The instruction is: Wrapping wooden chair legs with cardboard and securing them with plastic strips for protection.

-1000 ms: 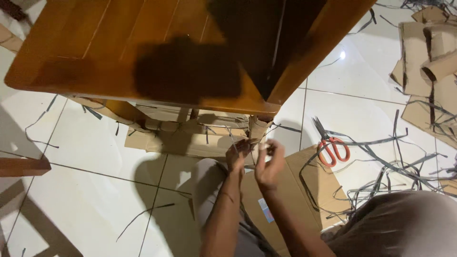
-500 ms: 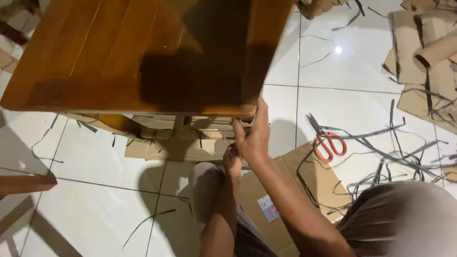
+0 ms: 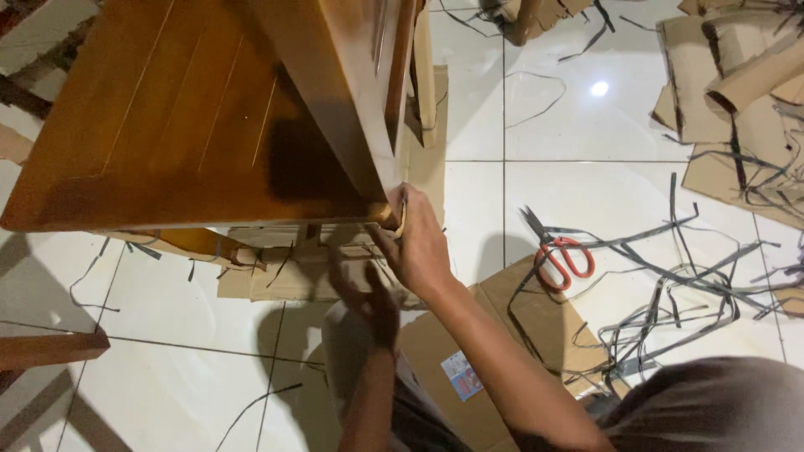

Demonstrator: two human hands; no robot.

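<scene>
The right hand is wrapped around the near corner of the wooden table, fingers curled over the edge and pressing a thin pale strip against the wood; it is closed firmly on that corner. The left hand hangs just below and in front, in shadow, its fingers loosely spread and turned up toward the underside of the corner; whether it holds anything cannot be told.

The table itself fills the upper left of the view, its glossy brown top tilted toward the camera, and flat cardboard pieces sit under its near edge. A cardboard sheet with a small printed label lies on the white tiled floor beneath the arms.

Judging by this, the step in hand is handling packing at the table's corner, with 1 hand bracing while the other works from below. The next move seems to call for the left hand to close on the strip or wrapping while the right keeps the corner steady.

Orange-handled scissors lie well to the right among dark plastic straps, and more cardboard is heaped at the upper right.
</scene>
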